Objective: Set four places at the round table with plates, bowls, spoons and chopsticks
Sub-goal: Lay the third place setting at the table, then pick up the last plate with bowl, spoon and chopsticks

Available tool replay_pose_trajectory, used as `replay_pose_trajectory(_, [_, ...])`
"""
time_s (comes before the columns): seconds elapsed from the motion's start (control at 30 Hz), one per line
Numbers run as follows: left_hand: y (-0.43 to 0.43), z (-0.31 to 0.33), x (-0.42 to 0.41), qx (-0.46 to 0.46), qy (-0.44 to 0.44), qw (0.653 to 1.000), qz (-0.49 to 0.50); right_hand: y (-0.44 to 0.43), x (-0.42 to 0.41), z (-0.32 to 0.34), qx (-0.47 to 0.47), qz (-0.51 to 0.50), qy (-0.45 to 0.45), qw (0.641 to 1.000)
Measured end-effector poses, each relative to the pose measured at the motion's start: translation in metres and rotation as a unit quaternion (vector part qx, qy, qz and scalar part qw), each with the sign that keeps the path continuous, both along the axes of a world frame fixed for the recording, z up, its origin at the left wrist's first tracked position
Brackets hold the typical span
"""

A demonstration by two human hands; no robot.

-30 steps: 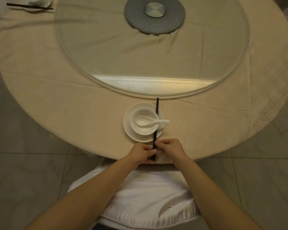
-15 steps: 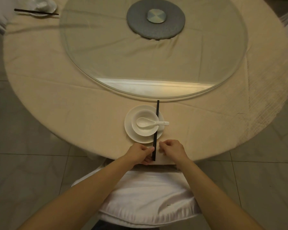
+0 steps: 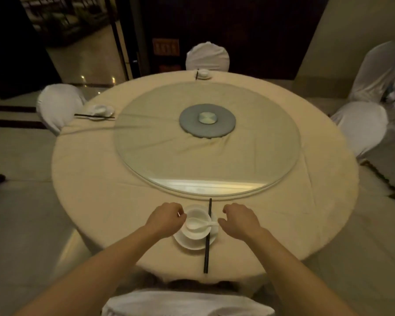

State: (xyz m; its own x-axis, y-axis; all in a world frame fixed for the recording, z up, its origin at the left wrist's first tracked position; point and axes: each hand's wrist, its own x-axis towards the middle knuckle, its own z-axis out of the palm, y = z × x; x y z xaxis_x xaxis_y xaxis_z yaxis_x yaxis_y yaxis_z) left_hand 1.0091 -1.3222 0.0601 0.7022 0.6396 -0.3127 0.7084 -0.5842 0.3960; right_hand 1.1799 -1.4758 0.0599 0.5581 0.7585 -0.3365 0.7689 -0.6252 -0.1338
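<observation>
Hands (image 3: 163,221) (image 3: 240,221) released chopsticks (image 3: 207,244), fingers (image 3: 229,209) loosely curled

Left hand (image 3: 164,221) and right hand (image 3: 240,222) off the chopsticks (image 3: 206,252), moved forward, now flanking the bowl (image 3: 197,213)

Both our forearms are bare and reach forward from either side of us, angling in toward each other over the near edge of the table (image 3: 100,201). Our left hand (image 3: 167,221) is palm down, knuckles up, fingers loosely curled under with nothing in them. Our right hand (image 3: 240,221) pretty much mirrors it: palm down, fingers loosely bent, also holding nothing. The two hands are level with each other and apart, wrists about straight.
</observation>
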Motion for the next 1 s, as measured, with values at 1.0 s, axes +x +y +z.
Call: replay_pose_trajectory(1.0, [0.229,0.289,-0.37,0.39,-0.083,0.899,0.181,0.305,-0.306,0.299,0.321,0.312,-0.132,0.884])
